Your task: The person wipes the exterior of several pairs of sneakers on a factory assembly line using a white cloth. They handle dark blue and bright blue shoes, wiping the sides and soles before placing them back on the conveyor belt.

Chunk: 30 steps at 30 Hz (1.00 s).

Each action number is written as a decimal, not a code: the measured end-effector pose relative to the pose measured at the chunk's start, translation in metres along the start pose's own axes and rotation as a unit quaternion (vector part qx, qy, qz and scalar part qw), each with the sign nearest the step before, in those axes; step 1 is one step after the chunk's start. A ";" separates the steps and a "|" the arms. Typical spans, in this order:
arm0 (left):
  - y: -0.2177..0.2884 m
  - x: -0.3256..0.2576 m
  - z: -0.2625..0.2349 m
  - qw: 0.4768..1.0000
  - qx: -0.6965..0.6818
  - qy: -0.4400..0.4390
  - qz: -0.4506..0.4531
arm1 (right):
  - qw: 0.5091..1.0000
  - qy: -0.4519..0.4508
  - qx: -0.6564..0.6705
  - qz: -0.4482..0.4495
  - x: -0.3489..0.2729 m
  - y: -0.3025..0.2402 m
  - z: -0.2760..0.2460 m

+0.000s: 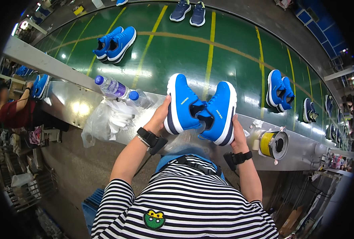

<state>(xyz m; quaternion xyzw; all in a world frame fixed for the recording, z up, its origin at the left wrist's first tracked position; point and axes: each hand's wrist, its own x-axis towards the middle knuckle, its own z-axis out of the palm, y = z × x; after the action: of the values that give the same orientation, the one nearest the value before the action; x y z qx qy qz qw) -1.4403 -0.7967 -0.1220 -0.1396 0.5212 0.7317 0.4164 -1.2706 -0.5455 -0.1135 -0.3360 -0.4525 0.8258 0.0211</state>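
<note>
Two blue sneakers with white soles are held up in front of me, above the metal ledge, their openings turned toward each other. My left hand (pixel 159 115) grips the left sneaker (pixel 182 104) along its outer sole. Around the outer sole of the right sneaker (pixel 220 111) is my right hand (pixel 238 134). The heels of the two sneakers come close together in the middle; I cannot tell whether they touch. Dark linings show inside both. Most of my fingers are hidden beneath the soles.
Beyond the metal ledge (pixel 292 159) lies a green belt (pixel 157 55) with yellow lines, carrying blue sneakers (pixel 119 44) and dark sneakers (pixel 188 13). Plastic bottles (pixel 113 87) and a plastic bag (pixel 105 121) sit left, an open can (pixel 273 144) right. Another person (pixel 15 107) holds blue shoes far left.
</note>
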 end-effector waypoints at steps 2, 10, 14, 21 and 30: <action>0.001 0.003 0.002 1.000 -0.017 -0.011 -0.005 | 1.000 -0.001 0.012 -0.012 0.003 0.003 0.000; -0.002 0.005 -0.007 0.997 -0.076 -0.006 -0.028 | 0.999 0.000 0.041 0.007 -0.001 0.005 0.009; -0.005 0.006 -0.013 0.992 -0.117 -0.037 -0.019 | 0.993 0.006 0.113 0.022 0.001 0.009 0.009; 0.000 0.005 -0.003 0.968 -0.235 -0.044 -0.081 | 0.962 0.038 0.264 0.065 0.010 0.007 0.045; -0.009 0.010 0.003 0.901 -0.390 -0.156 -0.110 | 0.895 -0.009 0.424 0.141 0.026 0.007 0.079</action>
<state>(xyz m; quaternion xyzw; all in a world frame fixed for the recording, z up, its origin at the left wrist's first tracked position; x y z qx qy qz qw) -1.4390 -0.7880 -0.1333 -0.2314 0.1040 0.8383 0.4826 -1.3335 -0.5989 -0.1041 -0.3484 -0.0078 0.9364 0.0409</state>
